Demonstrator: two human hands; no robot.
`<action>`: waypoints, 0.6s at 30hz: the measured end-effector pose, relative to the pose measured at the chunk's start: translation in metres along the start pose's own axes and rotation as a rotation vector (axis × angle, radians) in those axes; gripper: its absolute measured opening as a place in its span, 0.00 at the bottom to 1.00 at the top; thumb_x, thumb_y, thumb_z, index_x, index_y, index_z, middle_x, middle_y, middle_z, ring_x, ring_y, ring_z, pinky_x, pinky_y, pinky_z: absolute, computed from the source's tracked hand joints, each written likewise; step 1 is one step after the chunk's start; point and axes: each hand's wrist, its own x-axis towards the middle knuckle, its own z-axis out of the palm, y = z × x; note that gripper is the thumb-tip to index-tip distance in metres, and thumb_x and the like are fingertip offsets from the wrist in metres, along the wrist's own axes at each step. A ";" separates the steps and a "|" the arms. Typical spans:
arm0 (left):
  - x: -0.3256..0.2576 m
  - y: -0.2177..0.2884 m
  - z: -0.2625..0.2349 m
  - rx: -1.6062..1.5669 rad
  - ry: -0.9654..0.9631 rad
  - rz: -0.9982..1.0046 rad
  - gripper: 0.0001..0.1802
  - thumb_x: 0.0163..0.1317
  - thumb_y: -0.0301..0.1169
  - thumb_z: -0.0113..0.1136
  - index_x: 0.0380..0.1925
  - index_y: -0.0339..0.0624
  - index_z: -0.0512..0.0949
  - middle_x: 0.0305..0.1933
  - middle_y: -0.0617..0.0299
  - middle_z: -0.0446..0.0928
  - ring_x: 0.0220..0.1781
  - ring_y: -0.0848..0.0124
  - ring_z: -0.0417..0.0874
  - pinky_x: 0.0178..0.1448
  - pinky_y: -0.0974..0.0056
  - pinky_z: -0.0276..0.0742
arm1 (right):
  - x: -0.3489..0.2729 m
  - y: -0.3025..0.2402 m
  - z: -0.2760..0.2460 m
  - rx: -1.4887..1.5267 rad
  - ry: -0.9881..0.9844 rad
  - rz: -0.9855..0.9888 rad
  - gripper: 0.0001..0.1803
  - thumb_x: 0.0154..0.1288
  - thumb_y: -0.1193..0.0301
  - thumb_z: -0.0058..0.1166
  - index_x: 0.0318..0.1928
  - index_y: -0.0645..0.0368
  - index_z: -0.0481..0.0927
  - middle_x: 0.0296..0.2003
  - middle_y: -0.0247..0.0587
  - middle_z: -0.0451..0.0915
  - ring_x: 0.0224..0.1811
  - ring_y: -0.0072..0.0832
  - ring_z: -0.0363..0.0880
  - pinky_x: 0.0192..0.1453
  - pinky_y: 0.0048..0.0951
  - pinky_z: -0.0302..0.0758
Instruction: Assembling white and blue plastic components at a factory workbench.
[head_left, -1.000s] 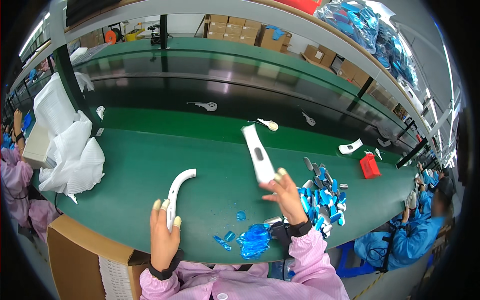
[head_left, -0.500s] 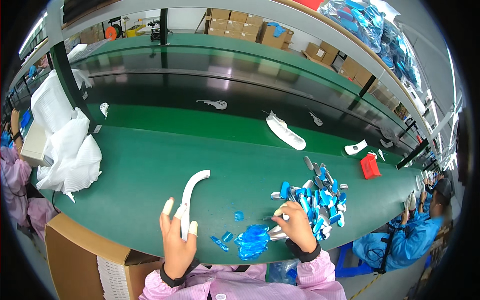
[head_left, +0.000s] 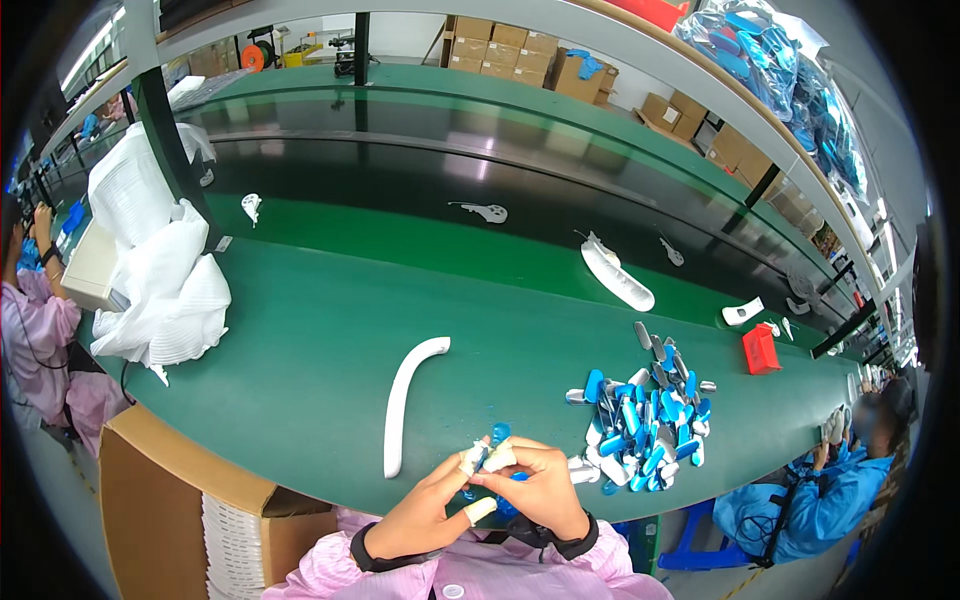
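My left hand (head_left: 432, 512) and my right hand (head_left: 538, 488) meet at the table's front edge, thumbs and fingers closed together. Pale finger cots cover several fingertips. A small greyish oblong piece (head_left: 484, 463) shows as a sliver between the fingertips; the fingers hide most of it. Crumpled blue film (head_left: 510, 500) lies beneath and behind the hands, partly hidden. Just beyond the fingertips is a scrap of blue film (head_left: 501, 432). A curved white plastic part (head_left: 398, 415) rests left of the hands. To the right spreads a heap of small oblong blue and silver pieces (head_left: 650, 415).
White foam wrapping (head_left: 175, 300) is piled at the left, above an open cardboard box (head_left: 150, 480). A red bin (head_left: 761, 350) stands at the right. White parts (head_left: 617, 275) lie along the belt. A co-worker in blue (head_left: 820, 500) sits at the right.
My right hand has moved left from beside the heap with a small piece. My left hand has left the curved white part and joined it. The whole view has shifted slightly.
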 end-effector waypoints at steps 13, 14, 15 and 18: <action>-0.001 -0.010 0.007 -0.179 0.148 -0.164 0.19 0.63 0.24 0.58 0.54 0.34 0.74 0.39 0.57 0.75 0.34 0.75 0.79 0.35 0.71 0.77 | 0.003 0.014 -0.021 0.016 -0.102 0.059 0.07 0.53 0.77 0.67 0.30 0.63 0.80 0.25 0.28 0.68 0.24 0.13 0.63 0.26 0.18 0.58; 0.001 -0.008 0.007 -0.209 0.172 -0.187 0.18 0.63 0.23 0.57 0.54 0.33 0.75 0.39 0.57 0.75 0.34 0.75 0.79 0.35 0.71 0.77 | 0.001 0.017 -0.023 -0.004 -0.052 0.039 0.06 0.55 0.77 0.65 0.31 0.63 0.80 0.26 0.28 0.68 0.24 0.13 0.64 0.26 0.17 0.60; 0.002 -0.006 0.003 -0.198 0.194 -0.194 0.17 0.64 0.23 0.57 0.53 0.33 0.75 0.39 0.58 0.75 0.35 0.76 0.79 0.36 0.72 0.77 | 0.002 0.012 -0.025 -0.048 0.114 -0.037 0.07 0.54 0.78 0.66 0.30 0.63 0.78 0.28 0.31 0.71 0.26 0.15 0.69 0.29 0.19 0.67; 0.002 -0.006 -0.004 -0.216 0.247 -0.188 0.15 0.66 0.24 0.56 0.52 0.32 0.75 0.39 0.60 0.76 0.39 0.76 0.79 0.38 0.72 0.75 | -0.002 0.008 -0.045 -0.463 0.509 -0.234 0.09 0.49 0.83 0.64 0.28 0.62 0.76 0.30 0.39 0.75 0.26 0.25 0.74 0.30 0.21 0.71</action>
